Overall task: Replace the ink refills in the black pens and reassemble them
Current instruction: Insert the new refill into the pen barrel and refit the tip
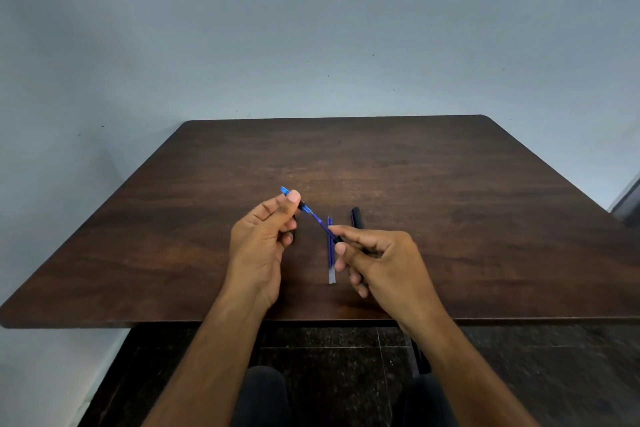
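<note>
My left hand [265,239] pinches the blue tip section [292,198] of a pen between thumb and fingers, above the table. A thin blue ink refill [320,224] runs from that tip down to the right into a black pen barrel [338,238], which my right hand [375,258] grips between thumb and forefinger. Two spare refills [330,253] with blue ink and clear ends lie side by side on the table between my hands. A second black pen [356,217] lies just beyond my right hand, partly hidden by it.
The dark wooden table [450,184] stands against a grey wall [311,28]. Its front edge runs just below my wrists. My knees and a dark tiled floor [346,357] show under it.
</note>
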Tool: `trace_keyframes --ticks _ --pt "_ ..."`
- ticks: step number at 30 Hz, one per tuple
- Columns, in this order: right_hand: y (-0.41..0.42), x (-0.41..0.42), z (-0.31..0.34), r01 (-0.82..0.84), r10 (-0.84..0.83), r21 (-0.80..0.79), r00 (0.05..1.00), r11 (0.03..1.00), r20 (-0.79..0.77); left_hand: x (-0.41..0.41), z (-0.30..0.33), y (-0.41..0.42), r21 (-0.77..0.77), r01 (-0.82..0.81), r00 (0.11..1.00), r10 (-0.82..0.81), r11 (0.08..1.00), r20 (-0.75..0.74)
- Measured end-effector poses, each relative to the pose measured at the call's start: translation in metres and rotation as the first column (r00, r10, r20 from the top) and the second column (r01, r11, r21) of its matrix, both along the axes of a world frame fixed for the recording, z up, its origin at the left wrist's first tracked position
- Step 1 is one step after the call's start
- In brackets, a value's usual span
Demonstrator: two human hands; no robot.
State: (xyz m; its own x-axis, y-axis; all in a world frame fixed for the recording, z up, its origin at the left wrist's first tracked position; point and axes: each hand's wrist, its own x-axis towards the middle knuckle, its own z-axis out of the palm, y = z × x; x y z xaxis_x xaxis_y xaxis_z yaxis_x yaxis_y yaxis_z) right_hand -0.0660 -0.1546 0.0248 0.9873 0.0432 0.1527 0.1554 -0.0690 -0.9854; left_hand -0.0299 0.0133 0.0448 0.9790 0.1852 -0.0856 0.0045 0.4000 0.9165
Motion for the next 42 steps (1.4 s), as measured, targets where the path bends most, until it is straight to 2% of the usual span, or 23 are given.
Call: trace_keyframes --ticks 4,5,7,9,12,14,16,27,30,38,42 --pt "-0.001 -0.001 -0.002 -0.003 0.003 0.004 1.000 1.000 -0.023 0.003 0.000 0.012 -0.025 -0.095 0.995 0.095 0.995 -0.015" --pt "-0.002 -0.001 -0.002 -0.001 0.001 -0.002 1.000 1.000 -0.028 0.003 -0.001 0.017 0.010 -0.101 0.995 0.102 0.995 -0.025" --pt "-0.003 -0.002 -0.002 0.003 -0.004 -0.026 1.000 1.000 -0.028 0.003 -0.004 0.023 0.194 -0.080 0.995 0.091 0.978 -0.048" --pt "-0.004 -0.002 -0.001 0.006 -0.007 -0.035 1.000 0.999 -0.019 0.002 -0.008 0.027 0.421 -0.049 0.995 0.081 0.906 -0.059" --pt "-0.004 -0.002 -0.002 0.010 -0.010 -0.029 1.000 1.000 -0.020 0.001 -0.013 0.031 0.669 -0.013 0.993 0.090 0.743 -0.081" --pt "-0.002 -0.001 -0.001 0.009 -0.009 -0.023 1.000 1.000 -0.025 0.001 -0.013 0.031 0.791 0.034 0.987 0.105 0.611 -0.124" --pt "0.000 -0.001 0.000 0.004 -0.005 -0.012 1.000 1.000 -0.030 0.002 -0.013 0.029 0.853 0.074 0.981 0.118 0.517 -0.156" --pt "-0.002 -0.003 -0.001 0.004 -0.005 -0.026 0.999 1.000 -0.044 0.004 -0.017 0.016 0.933 0.115 0.973 0.152 0.340 -0.175" --pt "-0.001 -0.002 -0.002 0.007 -0.008 -0.026 0.999 1.000 -0.045 0.003 -0.016 0.015 0.938 0.133 0.969 0.158 0.319 -0.191" --pt "0.000 -0.001 -0.001 0.004 -0.005 -0.033 0.999 0.999 -0.032 0.004 -0.017 0.018 0.919 0.145 0.967 0.142 0.367 -0.210" --pt "-0.001 -0.002 -0.001 0.010 -0.011 -0.034 0.999 0.999 -0.040 0.002 -0.017 0.020 0.919 0.102 0.976 0.142 0.381 -0.167"
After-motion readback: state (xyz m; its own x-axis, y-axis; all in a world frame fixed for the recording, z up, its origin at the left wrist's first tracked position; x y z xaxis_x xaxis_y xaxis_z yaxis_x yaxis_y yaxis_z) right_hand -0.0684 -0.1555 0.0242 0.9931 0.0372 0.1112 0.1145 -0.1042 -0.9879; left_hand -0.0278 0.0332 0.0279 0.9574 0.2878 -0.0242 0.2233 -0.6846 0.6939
